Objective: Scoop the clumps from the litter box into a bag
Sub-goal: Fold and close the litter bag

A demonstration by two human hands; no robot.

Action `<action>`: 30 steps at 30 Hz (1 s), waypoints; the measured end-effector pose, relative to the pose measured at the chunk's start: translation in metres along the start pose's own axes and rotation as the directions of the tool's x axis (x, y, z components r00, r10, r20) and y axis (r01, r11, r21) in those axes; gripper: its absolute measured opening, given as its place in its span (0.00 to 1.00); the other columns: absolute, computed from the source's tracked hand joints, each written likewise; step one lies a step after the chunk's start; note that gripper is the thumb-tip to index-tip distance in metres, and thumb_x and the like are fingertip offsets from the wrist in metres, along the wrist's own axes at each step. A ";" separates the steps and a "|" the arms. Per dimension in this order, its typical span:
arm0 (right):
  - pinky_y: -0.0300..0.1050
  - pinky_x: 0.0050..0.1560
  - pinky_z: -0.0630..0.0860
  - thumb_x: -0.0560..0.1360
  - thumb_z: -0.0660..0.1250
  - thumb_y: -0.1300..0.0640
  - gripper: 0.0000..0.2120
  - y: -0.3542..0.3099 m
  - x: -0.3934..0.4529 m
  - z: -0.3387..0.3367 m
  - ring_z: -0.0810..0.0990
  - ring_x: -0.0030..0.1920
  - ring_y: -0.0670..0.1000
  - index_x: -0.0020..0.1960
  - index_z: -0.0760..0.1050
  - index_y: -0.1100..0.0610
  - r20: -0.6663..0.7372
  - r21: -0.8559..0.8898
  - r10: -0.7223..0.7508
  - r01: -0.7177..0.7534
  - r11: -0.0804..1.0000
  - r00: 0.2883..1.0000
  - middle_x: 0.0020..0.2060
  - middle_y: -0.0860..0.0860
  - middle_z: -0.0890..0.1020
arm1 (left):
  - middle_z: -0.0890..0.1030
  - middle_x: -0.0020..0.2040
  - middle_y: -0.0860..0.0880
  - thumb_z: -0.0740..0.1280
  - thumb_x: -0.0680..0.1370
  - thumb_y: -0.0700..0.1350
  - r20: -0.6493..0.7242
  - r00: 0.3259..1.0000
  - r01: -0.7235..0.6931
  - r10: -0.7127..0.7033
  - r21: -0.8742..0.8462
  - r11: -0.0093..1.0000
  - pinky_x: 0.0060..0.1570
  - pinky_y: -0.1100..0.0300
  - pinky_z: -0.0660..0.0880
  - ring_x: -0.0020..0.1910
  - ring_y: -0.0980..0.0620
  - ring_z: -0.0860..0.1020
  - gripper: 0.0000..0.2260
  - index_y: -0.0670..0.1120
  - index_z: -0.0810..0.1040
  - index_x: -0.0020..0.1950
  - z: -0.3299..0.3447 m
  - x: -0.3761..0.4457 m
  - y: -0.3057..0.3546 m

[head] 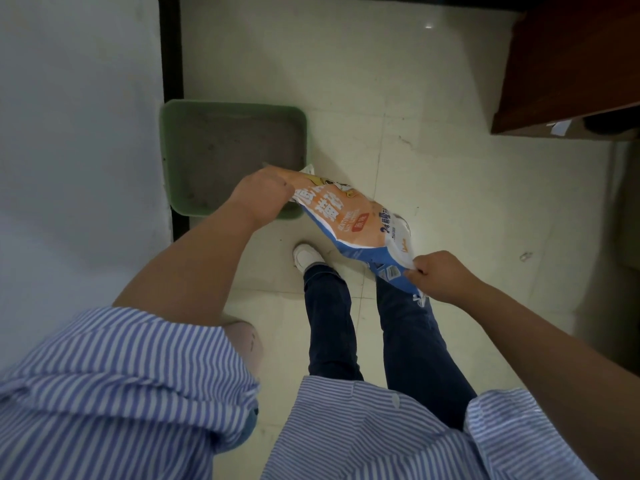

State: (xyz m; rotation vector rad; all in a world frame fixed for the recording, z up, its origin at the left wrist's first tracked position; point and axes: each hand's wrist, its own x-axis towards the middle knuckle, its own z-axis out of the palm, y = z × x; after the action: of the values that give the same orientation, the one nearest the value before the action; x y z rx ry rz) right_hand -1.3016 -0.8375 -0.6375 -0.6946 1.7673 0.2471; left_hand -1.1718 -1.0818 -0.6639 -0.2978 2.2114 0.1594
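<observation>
On the pale tiled floor (433, 109), close against the white wall (69, 133) and its dark vertical strip (170, 46), a green litter box (232, 161) is sitting; it is holding a flat bed of grey litter (235, 147), with a few darker specks showing on the surface; whether those are clumps is too small to tell. Above the box's near right corner a printed litter bag (356, 223) is hanging in the air between both hands, tilting down toward the box; its upper end is overlapping the box rim while its lower end is lying out over the person's legs; what is inside it is not showing.

The left hand (265, 194) is reaching forward with the arm extended and the wrist bent, its fingers curling tightly around the bag's upper edge; the right hand (440, 275) is sitting lower and nearer the body, its fingers and thumb pinching the bag's bottom corner. Both forearms are bare, coming out of blue-and-white striped sleeves (114, 386).

The bag is looking crumpled and soft; its face is orange at the top and blue along the lower edge, with large white lettering and a small red label. Beneath it dark jeans (408, 344) and one white shoe (306, 254) are showing; a brown wooden cabinet (568, 64) is standing at the upper right, well apart from the box.
</observation>
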 end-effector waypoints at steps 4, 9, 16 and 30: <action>0.29 0.27 0.58 0.80 0.54 0.57 0.15 -0.003 0.001 0.001 0.69 0.35 0.48 0.53 0.73 0.67 -0.008 0.017 -0.006 0.006 1.000 1.000 0.45 0.60 0.76 | 0.70 0.66 0.40 0.57 0.80 0.38 0.008 1.000 0.005 -0.005 0.042 0.999 0.62 0.53 0.69 0.65 0.44 0.69 0.17 0.41 0.67 0.70 -0.003 0.001 -0.005; 0.30 0.27 0.58 0.80 0.54 0.57 0.17 -0.005 0.002 -0.002 0.70 0.41 0.50 0.56 0.73 0.70 -0.012 0.019 -0.019 0.019 1.000 1.000 0.48 0.64 0.78 | 0.70 0.67 0.40 0.56 0.81 0.39 0.020 1.000 0.005 -0.006 0.068 0.998 0.62 0.53 0.68 0.66 0.43 0.69 0.18 0.41 0.66 0.71 -0.010 0.001 -0.007; 0.29 0.26 0.57 0.81 0.53 0.56 0.15 -0.005 -0.001 -0.008 0.69 0.40 0.50 0.49 0.73 0.67 -0.035 -0.011 -0.010 0.010 1.000 0.999 0.51 0.63 0.79 | 0.69 0.68 0.39 0.56 0.81 0.41 0.024 1.000 -0.019 0.017 0.080 0.997 0.63 0.52 0.67 0.67 0.42 0.68 0.19 0.41 0.65 0.72 -0.018 0.004 -0.008; 0.17 0.33 0.65 0.80 0.55 0.59 0.15 -0.041 0.008 -0.025 0.63 0.29 0.46 0.36 0.65 0.63 -0.085 0.043 -0.057 0.061 0.997 0.995 0.39 0.58 0.70 | 0.72 0.63 0.37 0.57 0.80 0.37 -0.053 0.999 -0.003 0.007 0.074 0.997 0.58 0.50 0.70 0.63 0.40 0.70 0.18 0.40 0.67 0.70 -0.019 0.012 -0.048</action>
State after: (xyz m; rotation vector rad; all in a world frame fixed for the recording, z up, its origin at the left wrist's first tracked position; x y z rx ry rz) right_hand -1.2996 -0.8854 -0.6291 -0.7321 1.8232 0.1385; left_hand -1.1804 -1.1346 -0.6627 -0.2584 2.2653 0.0730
